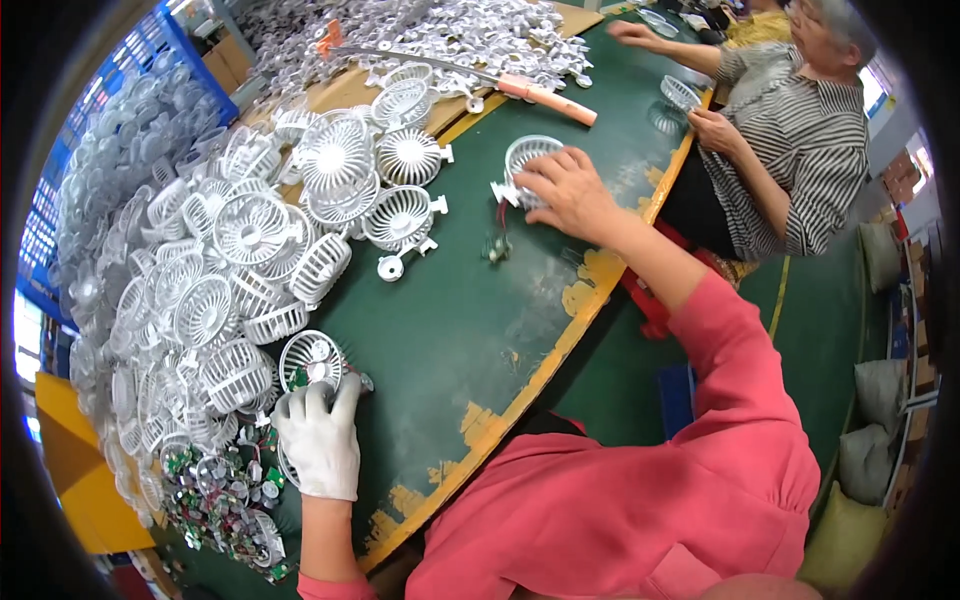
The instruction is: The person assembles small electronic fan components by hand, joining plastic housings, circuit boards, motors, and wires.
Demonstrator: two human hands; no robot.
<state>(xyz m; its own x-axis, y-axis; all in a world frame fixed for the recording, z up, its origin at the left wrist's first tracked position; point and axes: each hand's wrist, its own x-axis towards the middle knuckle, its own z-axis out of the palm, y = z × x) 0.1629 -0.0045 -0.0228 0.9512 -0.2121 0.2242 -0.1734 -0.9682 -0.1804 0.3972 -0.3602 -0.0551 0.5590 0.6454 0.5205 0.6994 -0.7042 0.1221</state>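
Observation:
My left hand (318,437), in a white glove, is closed at the near rim of a round white fan cage (310,362). A small motor and a bit of green circuit board show inside that cage; my fingertips are partly hidden by it. Farther right on the table, my bare right hand (570,195) grips another white fan cage (533,150) from above, fingers bent over its side. From this cage red and dark wires hang down to a small circuit board (497,247) on the green tabletop.
A big heap of white fan cages (250,230) covers the table's left. Small circuit boards with motors (220,490) lie piled at near left. Small white parts (450,40) and an orange-handled tool (545,97) lie at the back. A co-worker (790,130) in stripes handles a cage (680,93).

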